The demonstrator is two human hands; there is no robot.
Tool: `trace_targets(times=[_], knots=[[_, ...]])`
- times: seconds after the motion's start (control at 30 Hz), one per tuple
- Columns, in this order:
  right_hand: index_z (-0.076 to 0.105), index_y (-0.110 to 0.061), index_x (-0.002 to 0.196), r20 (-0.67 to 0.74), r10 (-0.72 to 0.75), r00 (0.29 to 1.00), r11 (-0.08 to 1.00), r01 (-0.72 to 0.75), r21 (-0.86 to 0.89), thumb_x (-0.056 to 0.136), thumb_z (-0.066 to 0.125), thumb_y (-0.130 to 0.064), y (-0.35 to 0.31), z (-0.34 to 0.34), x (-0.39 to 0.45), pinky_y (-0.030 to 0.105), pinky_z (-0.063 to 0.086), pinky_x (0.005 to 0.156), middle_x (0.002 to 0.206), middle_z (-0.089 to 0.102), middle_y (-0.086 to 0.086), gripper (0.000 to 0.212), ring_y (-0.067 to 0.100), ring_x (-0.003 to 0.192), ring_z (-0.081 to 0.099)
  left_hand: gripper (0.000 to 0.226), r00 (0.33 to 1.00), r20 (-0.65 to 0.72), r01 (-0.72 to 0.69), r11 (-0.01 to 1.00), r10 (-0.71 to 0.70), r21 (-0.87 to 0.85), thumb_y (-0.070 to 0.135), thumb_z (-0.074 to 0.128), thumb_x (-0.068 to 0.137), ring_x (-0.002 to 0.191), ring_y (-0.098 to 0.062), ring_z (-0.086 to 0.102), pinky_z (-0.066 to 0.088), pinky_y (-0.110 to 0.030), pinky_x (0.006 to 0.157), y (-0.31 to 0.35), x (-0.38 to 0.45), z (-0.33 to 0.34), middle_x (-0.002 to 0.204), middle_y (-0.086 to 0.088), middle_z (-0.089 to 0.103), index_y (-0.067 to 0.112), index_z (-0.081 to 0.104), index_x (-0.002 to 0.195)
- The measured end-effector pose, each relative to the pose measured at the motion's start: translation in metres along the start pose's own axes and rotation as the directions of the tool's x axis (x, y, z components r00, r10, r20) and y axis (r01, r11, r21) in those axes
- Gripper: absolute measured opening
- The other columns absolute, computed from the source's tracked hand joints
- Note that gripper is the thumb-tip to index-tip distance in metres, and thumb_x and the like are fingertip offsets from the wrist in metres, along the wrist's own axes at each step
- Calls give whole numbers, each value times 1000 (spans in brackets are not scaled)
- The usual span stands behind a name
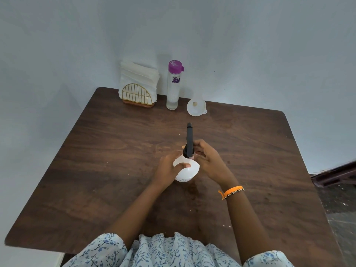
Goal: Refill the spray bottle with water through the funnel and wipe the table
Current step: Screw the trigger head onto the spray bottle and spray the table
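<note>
Both hands — left hand (pixel 167 170), right hand (pixel 209 160) — grip spray bottle (pixel 187 173) (upright)

Pale blue-grey walls (pixel 250 45) meet in corner; dark speckled floor (pixel 339 209) at right.

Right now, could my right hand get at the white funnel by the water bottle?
Probably yes, once it lets go. The right hand is gripping the black sprayer head of the spray bottle. The funnel lies beyond it, with only bare table between.
</note>
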State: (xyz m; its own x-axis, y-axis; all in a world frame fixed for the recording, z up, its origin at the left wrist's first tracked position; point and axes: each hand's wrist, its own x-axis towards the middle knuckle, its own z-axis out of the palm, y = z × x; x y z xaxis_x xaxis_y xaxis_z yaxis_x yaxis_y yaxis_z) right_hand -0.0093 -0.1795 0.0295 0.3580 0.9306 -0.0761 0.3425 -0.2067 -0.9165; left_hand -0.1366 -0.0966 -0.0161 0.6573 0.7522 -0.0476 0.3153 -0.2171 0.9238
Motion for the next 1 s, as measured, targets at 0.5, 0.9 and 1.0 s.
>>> trace_targets(times=[0.5, 0.9, 1.0], knots=[[61, -13, 72, -471, -54, 880, 998, 28, -62, 66, 82, -17, -8, 40, 1, 8, 38, 66, 81, 51, -4, 22, 7, 71, 51, 26, 997, 43, -66, 998, 66, 6, 21, 55, 77, 90, 11, 57, 40, -2, 77, -2, -2, -1, 99, 14, 66, 22, 65, 102], [61, -16, 108, -234, -6, 972, 999, -2, -32, 82, 58, -13, -3, 27, -8, 9, 36, 85, 108, 65, -5, 26, 16, 113, 47, 35, 998, 42, -49, 999, 49, -2, 21, 62, 77, 86, 9, 54, 34, 5, 72, 4, -2, -2, 102, 13, 63, 17, 64, 112], [63, -18, 96, -318, -38, 947, 997, 14, -77, 69, 68, -21, -7, 32, -7, 25, 43, 88, 103, 59, -9, 28, 14, 106, 48, 24, 999, 38, -35, 999, 35, -8, 19, 61, 83, 89, 3, 58, 39, 0, 72, 1, -2, -2, 102, 5, 68, 20, 66, 107]])
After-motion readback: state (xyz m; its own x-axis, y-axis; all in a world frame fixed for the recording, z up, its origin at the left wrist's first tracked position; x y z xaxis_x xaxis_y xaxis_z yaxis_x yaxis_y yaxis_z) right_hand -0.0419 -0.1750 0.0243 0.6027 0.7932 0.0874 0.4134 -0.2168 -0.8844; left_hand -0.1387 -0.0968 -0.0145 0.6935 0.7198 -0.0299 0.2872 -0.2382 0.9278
